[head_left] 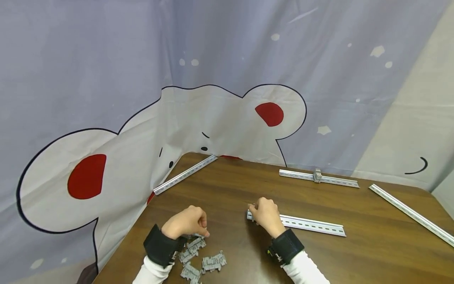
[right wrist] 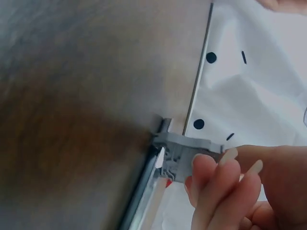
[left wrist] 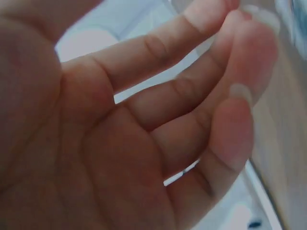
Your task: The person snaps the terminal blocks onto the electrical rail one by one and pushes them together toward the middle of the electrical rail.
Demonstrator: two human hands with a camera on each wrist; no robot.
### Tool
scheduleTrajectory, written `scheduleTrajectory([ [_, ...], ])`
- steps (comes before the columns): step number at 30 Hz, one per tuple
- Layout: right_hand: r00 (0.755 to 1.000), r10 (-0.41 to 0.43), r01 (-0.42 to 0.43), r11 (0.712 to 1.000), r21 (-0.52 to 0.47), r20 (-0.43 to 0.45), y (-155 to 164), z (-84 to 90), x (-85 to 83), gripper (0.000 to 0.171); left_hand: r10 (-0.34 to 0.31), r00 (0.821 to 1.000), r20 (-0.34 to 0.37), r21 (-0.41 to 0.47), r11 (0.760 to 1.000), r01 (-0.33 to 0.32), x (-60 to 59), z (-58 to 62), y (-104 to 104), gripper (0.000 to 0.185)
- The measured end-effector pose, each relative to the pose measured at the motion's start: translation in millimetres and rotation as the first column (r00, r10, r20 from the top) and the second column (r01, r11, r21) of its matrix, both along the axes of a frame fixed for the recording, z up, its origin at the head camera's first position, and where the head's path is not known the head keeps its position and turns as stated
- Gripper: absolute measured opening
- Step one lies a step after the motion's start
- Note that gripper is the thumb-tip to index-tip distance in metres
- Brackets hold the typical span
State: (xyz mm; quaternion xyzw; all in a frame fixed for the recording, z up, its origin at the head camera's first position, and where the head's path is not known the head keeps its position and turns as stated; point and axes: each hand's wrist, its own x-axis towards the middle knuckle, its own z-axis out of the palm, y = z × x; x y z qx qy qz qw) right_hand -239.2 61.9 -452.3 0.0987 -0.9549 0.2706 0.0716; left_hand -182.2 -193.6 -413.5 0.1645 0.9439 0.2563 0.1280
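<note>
Right hand (head_left: 267, 215) pinches a grey terminal block (right wrist: 184, 155) between fingertips and thumb, holding it at the left end of the near rail (head_left: 312, 225), which lies flat on the table (head_left: 372, 252). The block sits against the rail end, but whether it is clipped on cannot be told. Left hand (head_left: 188, 223) hovers over the pile of loose blocks (head_left: 200, 260) at the near left; fingers loosely curled, and the wrist view shows the palm holding nothing.

Risks, as a judgement: the rail is not pinned by anything visible, so pressure from the right hand could slide it right along the table. A tilted block could catch only one lip of the rail and pop off. The left hand's wristband sits close to the pile and could scatter blocks toward the near edge.

No containers here; the blocks lie bare on the table. Far rail (head_left: 319, 178) carries one block (head_left: 317, 175). Two more rails, far left (head_left: 184, 174) and right (head_left: 411, 215), sit bare.
</note>
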Motion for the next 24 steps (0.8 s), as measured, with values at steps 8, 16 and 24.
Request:
scheduleTrajectory([
  [8, 0.999, -0.036, 0.036, 0.999, -0.022, 0.001, 10, 7.4, 4.2, 0.04, -0.096, 0.994, 0.051, -0.031, 0.995, 0.097, 26.1, -14.1, 30, 0.034],
  [16, 0.999, -0.051, 0.051, 0.998, -0.03, 0.01, 24, 5.7, 8.1, 0.037, -0.117, 0.993, -0.03, -0.216, 0.97, 0.108, 45.0, -25.9, 49, 0.048],
  [24, 0.999, -0.04, 0.04, 0.999, -0.02, 0.002, 34, 2.9, 9.2, 0.033, -0.146, 0.979, -0.145, -0.175, 0.977, 0.12, 40.3, -31.1, 49, 0.038],
])
